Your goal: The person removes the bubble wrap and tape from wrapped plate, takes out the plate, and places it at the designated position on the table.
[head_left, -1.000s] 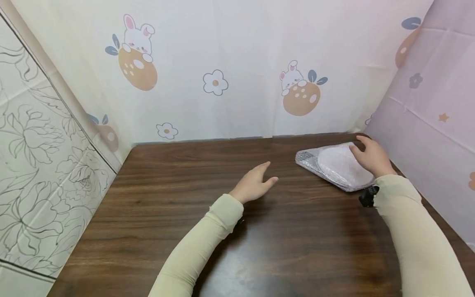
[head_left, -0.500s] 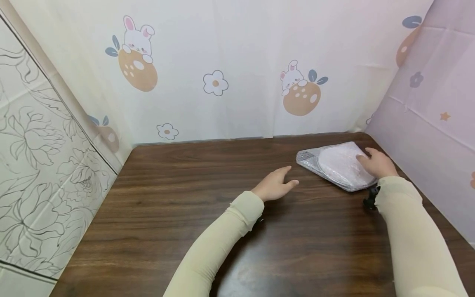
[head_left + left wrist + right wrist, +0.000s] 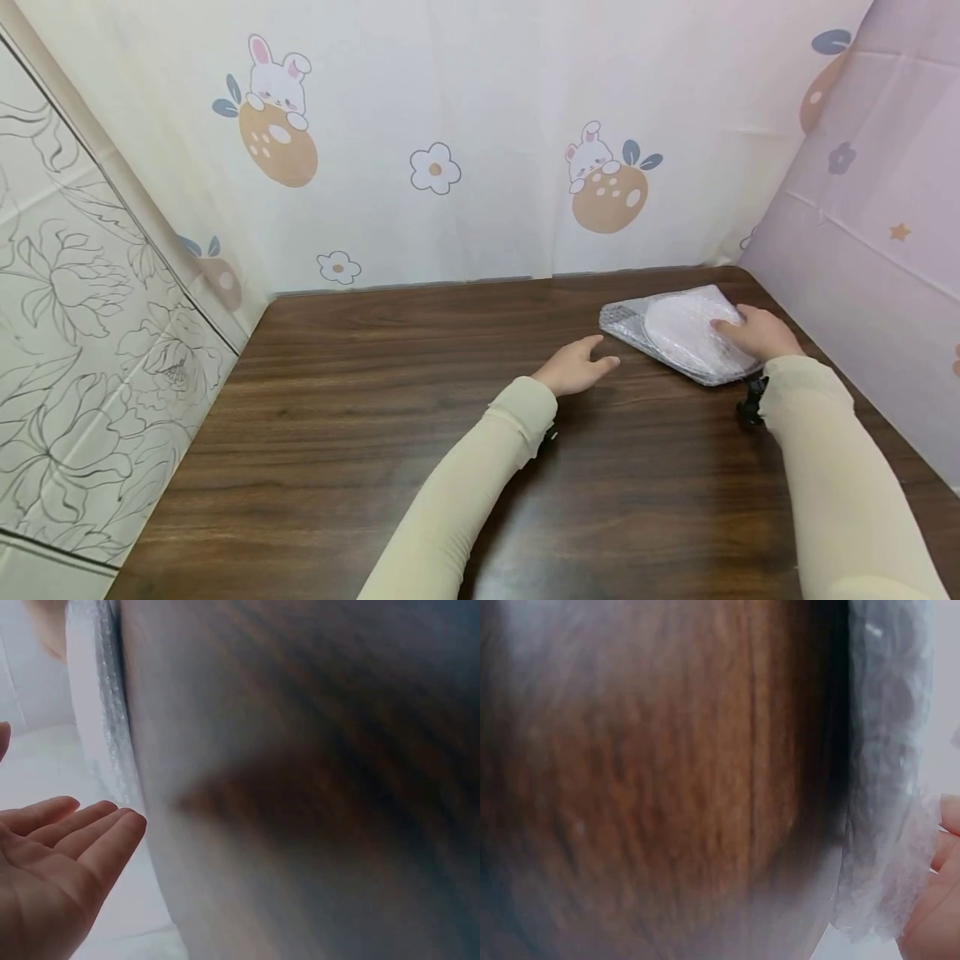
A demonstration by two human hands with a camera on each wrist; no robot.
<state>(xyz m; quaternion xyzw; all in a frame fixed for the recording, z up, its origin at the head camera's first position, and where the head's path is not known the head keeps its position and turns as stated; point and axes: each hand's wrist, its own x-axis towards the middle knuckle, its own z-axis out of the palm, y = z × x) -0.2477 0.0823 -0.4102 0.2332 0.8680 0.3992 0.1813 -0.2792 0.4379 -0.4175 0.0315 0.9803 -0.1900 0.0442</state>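
A flat package in bubble wrap lies at the back right of the brown table, with a round white shape visible through the wrap. At its right edge is my right hand; the thumb lies over the top and the other fingers are at the edge, partly hidden. In the right wrist view, the wrap stands close beside the curled fingers. My left hand hovers just short of the package's left corner, fingers extended, thumb apart, holding nothing. The left wrist view shows that hand palm up to the camera, with the wrapped edge beyond.
The wooden table runs back to a curtain printed with rabbits and flowers. A pale curtain borders the right side, near my right arm. A white panel with drawn flowers stands at the left.
My left hand has moved right, closer to the package. The right hand has come down onto the package's right edge, its thumb now over the top. The package has hardly moved.
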